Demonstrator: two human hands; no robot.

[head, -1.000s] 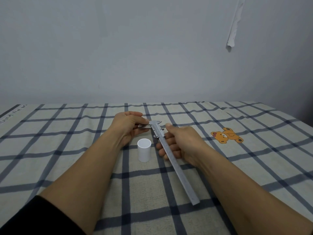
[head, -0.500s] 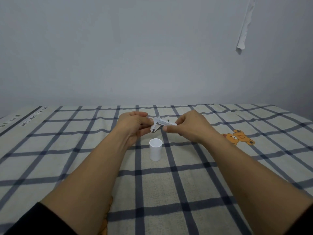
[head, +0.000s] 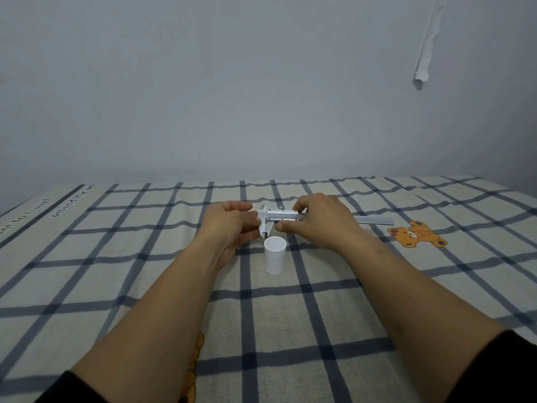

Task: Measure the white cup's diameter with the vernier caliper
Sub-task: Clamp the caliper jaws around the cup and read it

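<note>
A small white cup (head: 274,255) stands upright on the checked cloth in the middle of the view. Just above and behind it I hold a steel vernier caliper (head: 279,218) level, its beam running to the right and its jaws pointing down toward the cup's rim. My left hand (head: 232,225) pinches the jaw end. My right hand (head: 322,222) grips the slider and beam, with the beam's tail sticking out past it on the right. The jaws look closed and sit slightly left of the cup, apart from it.
The checked cloth (head: 116,257) covers the whole surface, with a printed bear (head: 417,234) at the right and printed words at the far left. A grey wall rises behind, with a strip of white peeling material (head: 427,45) hanging at the upper right.
The caliper has turned from pointing toward me to lying level left to right, and both hands now hold it right above the cup. The view has shifted so the cup sits further right.
</note>
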